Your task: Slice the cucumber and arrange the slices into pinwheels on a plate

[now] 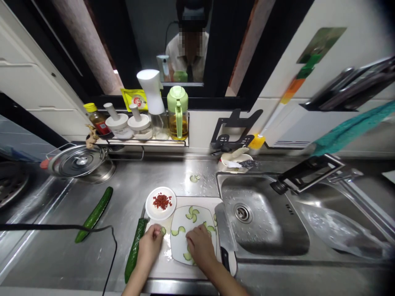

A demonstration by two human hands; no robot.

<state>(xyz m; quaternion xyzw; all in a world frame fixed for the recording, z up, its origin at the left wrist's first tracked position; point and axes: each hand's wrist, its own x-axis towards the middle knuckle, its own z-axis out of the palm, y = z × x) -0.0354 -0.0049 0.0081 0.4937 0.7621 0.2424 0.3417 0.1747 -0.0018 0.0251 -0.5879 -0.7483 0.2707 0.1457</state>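
Note:
My left hand (150, 243) pinches a small cucumber slice (163, 231) just left of the square white plate (179, 251). Over the middle of the plate is my right hand (200, 246), its fingers bent together and pointing down; whatever they hold is hidden. Around it, thin half-round cucumber slices (192, 213) lie in small curved groups, some partly covered by the hand. The plate rests on a white cutting board (162, 269). A cut cucumber (135, 248) lies along the board's left side, and a cleaver (225, 226) along its right.
A small white dish (149, 207) holds red berries (162, 201) behind my left hand. Another cucumber (95, 214) lies farther left, near a black cable (61, 227) and a lidded pot (82, 161). To the right is a steel sink (262, 213). Bottles and jars (140, 126) line the rear shelf.

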